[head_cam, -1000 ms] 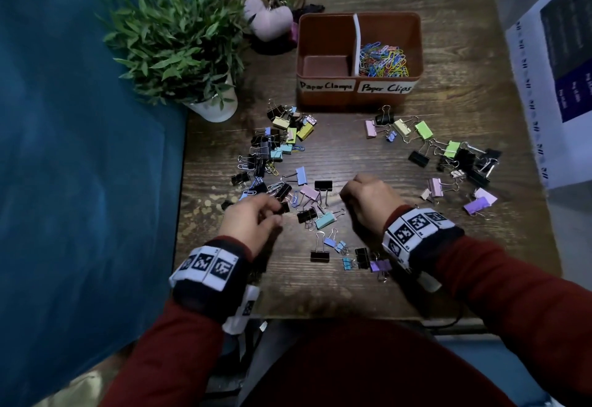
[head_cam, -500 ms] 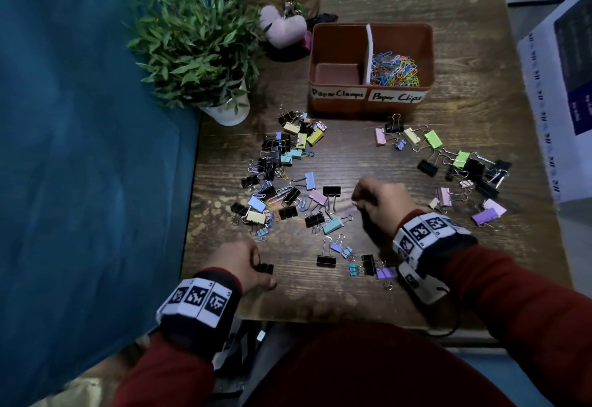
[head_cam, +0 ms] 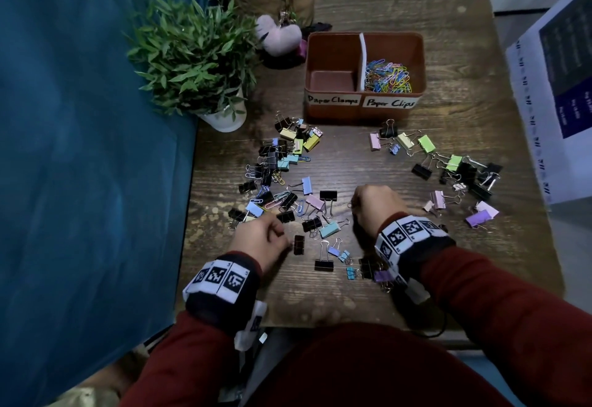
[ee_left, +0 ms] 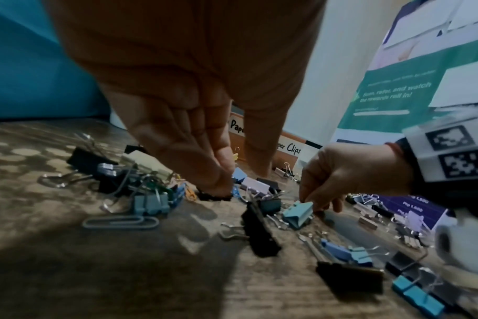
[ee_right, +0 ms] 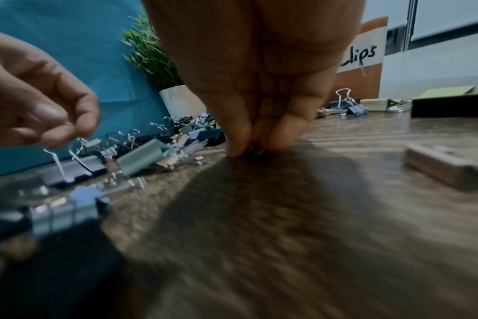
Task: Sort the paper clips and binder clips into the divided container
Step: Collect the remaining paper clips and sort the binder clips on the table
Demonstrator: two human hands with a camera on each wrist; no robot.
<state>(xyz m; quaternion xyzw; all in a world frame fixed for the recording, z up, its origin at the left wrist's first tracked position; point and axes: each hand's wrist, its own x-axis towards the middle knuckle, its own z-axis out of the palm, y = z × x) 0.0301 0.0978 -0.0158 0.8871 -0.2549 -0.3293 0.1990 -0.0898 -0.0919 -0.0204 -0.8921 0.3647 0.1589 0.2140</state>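
Note:
Binder clips lie in two loose heaps on the wooden table, one on the left (head_cam: 282, 163) and one on the right (head_cam: 455, 169). The brown divided container (head_cam: 365, 108) stands behind them. Its "Paper Clamps" half (head_cam: 331, 81) is bare and its "Paper Clips" half holds coloured paper clips (head_cam: 389, 78). My left hand (head_cam: 282, 230) (ee_left: 238, 181) points down, its fingertips touching a black binder clip (ee_left: 214, 196), the thumb apart. Another black clip (head_cam: 299, 244) lies beside it. My right hand (head_cam: 354, 204) (ee_right: 255, 149) pinches a small clip against the table.
A potted plant (head_cam: 192, 54) stands at the back left, with a pink plush charm (head_cam: 280, 38) beside the container. A poster (head_cam: 560, 86) hangs off the right edge. A teal clip (head_cam: 330, 229) and several small clips lie between my hands. Blue cloth drops off the table's left side.
My left hand drew back to the near edge with a black clip, left it there, then reached forward to the heap again. The right hand stayed in place, still pinching.

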